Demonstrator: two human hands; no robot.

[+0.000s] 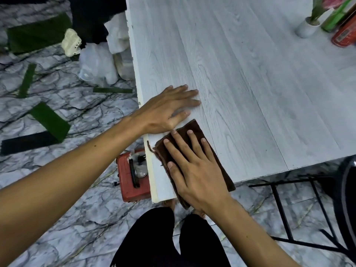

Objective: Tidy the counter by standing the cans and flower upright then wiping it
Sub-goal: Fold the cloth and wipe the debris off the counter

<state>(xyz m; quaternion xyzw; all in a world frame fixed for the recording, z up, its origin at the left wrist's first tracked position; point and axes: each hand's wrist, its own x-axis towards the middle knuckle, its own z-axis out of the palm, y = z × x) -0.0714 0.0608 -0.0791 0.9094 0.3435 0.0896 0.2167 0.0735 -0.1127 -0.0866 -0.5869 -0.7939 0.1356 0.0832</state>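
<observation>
Stage: wiping | your right hand [194, 170] lies flat, fingers spread, pressing the brown cloth [194, 130] at the tabletop [250, 93] near corner | your left hand [169, 108] rests open beside the cloth, holding nothing | flower [316, 14] and cans [344, 33] stand upright, far from the cloth | left: most of the tabletop.

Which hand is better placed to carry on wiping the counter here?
The right hand. It lies flat on the brown cloth at the counter's near corner. The left hand rests bare on the surface beside it, touching no cloth.
</observation>
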